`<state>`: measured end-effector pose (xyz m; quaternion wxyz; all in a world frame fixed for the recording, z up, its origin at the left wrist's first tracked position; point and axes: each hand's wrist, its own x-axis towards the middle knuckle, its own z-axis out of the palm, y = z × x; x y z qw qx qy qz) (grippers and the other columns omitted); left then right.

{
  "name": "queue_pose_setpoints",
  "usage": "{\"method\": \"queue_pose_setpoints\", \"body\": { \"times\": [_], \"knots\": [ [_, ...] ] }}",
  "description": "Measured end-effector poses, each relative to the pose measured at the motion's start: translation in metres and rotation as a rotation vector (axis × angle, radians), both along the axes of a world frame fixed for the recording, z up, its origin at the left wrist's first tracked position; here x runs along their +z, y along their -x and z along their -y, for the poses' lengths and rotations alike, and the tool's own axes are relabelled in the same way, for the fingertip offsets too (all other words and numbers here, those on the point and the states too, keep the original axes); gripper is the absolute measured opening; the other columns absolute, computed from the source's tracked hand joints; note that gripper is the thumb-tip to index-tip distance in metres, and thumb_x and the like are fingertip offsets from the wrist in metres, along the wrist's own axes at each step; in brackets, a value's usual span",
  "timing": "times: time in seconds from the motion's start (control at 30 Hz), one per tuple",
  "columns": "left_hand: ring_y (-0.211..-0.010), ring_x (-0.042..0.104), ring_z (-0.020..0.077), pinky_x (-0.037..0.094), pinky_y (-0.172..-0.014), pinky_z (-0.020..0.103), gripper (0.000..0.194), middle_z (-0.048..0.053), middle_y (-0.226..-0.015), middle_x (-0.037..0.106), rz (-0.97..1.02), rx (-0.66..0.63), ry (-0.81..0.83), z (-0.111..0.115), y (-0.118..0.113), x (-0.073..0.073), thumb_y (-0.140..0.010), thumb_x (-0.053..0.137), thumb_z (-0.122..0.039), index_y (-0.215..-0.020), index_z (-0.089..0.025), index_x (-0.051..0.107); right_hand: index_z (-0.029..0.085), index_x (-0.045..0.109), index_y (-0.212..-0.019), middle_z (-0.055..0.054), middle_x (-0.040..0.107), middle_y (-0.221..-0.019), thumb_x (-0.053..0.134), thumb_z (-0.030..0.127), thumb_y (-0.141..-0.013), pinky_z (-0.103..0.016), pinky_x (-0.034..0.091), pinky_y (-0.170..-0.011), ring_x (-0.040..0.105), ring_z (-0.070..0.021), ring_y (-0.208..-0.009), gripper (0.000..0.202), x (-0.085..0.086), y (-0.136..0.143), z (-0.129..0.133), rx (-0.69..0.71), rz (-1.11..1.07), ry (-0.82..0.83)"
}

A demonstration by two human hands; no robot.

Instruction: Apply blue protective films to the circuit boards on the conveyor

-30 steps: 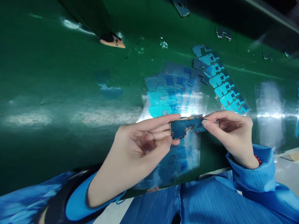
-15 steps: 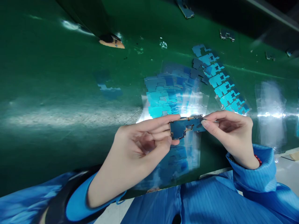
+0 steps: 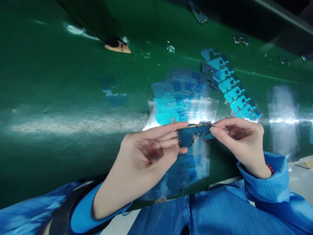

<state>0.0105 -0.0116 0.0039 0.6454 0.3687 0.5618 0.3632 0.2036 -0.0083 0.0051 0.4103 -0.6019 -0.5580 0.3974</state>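
Observation:
A small dark circuit board (image 3: 186, 135), irregular in outline with a blue-covered face, is held just above the table between both hands. My left hand (image 3: 149, 150) grips its left end, with the thumb below and the fingers along the top and behind. At the other end, the thumb and forefinger of my right hand (image 3: 238, 135) are pinched together. Whether they also hold a bit of film there, I cannot tell. Beneath the board lie overlapping clear sheets with blue film cutouts (image 3: 166, 106), partly hidden by my hands.
A strip of blue cutouts (image 3: 232, 85) slants across the green table (image 3: 61, 78) on the right. Farther right lies a clear plastic sheet (image 3: 283, 114). Toward the far edge are a long board (image 3: 199, 14) and smaller boards (image 3: 241, 39). A dark post (image 3: 97, 23) stands at upper left.
Both hands and the held circuit board stay almost still. The boards near the far edge appear slightly farther right and lower in the view.

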Motion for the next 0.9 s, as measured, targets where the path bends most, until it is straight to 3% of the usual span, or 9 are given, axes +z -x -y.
{"method": "queue_pose_setpoints", "body": {
  "times": [0.43, 0.7, 0.9],
  "knots": [
    [-0.063, 0.073, 0.0172, 0.062, -0.065, 0.023, 0.032, -0.002, -0.077, 0.076, -0.12, -0.079, -0.053, 0.0007, 0.0043, -0.0071, -0.07, 0.073, -0.019, -0.101, -0.026, 0.075, 0.021, 0.073, -0.074, 0.004, 0.073, -0.07, 0.074, 0.006, -0.07, -0.017, 0.062, -0.061, 0.07, -0.01, -0.061, 0.016, -0.0016, 0.0006, -0.0003, 0.006, -0.019, 0.013],
    [-0.063, 0.072, 0.015, 0.062, -0.066, 0.022, 0.032, -0.005, -0.067, 0.075, -0.033, 0.003, -0.023, 0.0009, 0.0002, -0.009, -0.066, 0.074, -0.015, -0.096, -0.026, 0.076, 0.021, 0.073, -0.074, 0.003, 0.073, -0.069, 0.075, 0.009, -0.071, -0.018, 0.063, -0.062, 0.07, -0.0105, -0.061, 0.012, -0.001, 0.0012, 0.0003, 0.006, -0.026, 0.025],
    [-0.062, 0.072, 0.015, 0.061, -0.065, 0.021, 0.032, -0.004, -0.072, 0.077, -0.083, -0.011, 0.011, 0.0003, 0.0006, -0.006, -0.066, 0.077, -0.019, -0.097, -0.026, 0.076, 0.021, 0.073, -0.074, 0.003, 0.073, -0.069, 0.074, 0.008, -0.071, -0.018, 0.063, -0.062, 0.07, -0.0106, -0.061, 0.014, -0.0004, 0.003, -0.0003, 0.001, -0.029, 0.018]
  ]
}}
